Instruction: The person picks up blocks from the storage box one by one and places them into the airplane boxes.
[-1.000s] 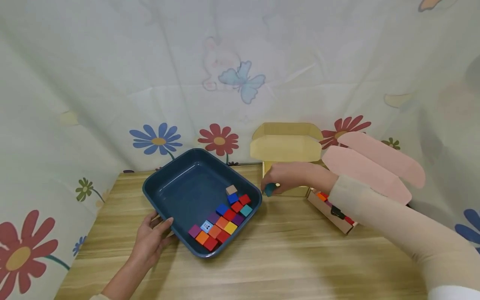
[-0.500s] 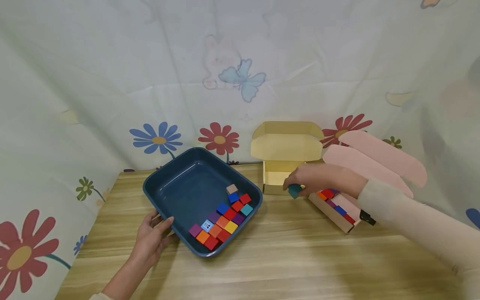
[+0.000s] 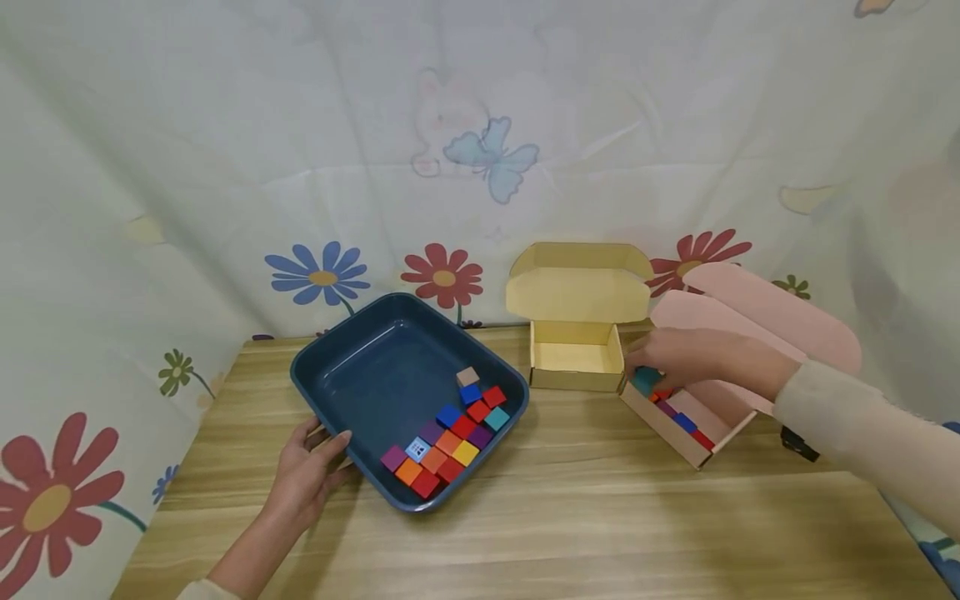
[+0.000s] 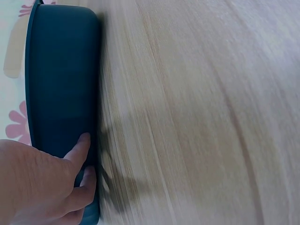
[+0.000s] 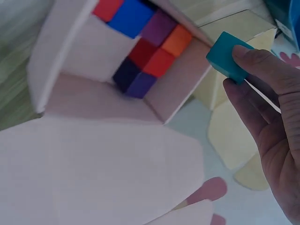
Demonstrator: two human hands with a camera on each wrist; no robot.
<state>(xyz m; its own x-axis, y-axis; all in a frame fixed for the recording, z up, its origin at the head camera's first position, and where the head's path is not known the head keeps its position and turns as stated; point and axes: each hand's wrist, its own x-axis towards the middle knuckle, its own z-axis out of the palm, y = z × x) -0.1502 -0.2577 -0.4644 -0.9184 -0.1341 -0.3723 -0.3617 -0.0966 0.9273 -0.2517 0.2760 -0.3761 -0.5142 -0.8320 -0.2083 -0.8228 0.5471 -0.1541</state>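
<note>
Flowered cloth [image 3: 300, 108] is hanging behind a wood-grain table [image 3: 525, 533], with a pale blue butterfly [image 3: 495, 158] showing above a row of printed flowers; on the table a dark blue tray [image 3: 375, 383] is lying at an angle; loose blocks [image 3: 448, 442] in red, orange, purple, blue, yellow, teal and tan are crowding along its near right side, and one light blue block [image 3: 417, 451] is showing a printed face. The left hand [image 3: 303, 471] is gripping the tray at its near left edge, the thumb lying over the rim and the fingers pressing the outer wall. The right hand [image 3: 682, 358] is pinching a teal block [image 5: 226, 54] between thumb and fingers; that block is hanging at the left corner of the pink box [image 3: 660, 427], and whether it is touching the box I cannot tell. Inside, red, blue, purple and orange blocks [image 5: 159, 62] are sitting in a row along one wall, with more lying beside them; the pink lid is leaning back. To the left, just beside it, a yellow box [image 3: 576, 382] is standing with its lid raised; a black object [image 3: 799, 444] is showing near the right sleeve [image 3: 855, 425].
</note>
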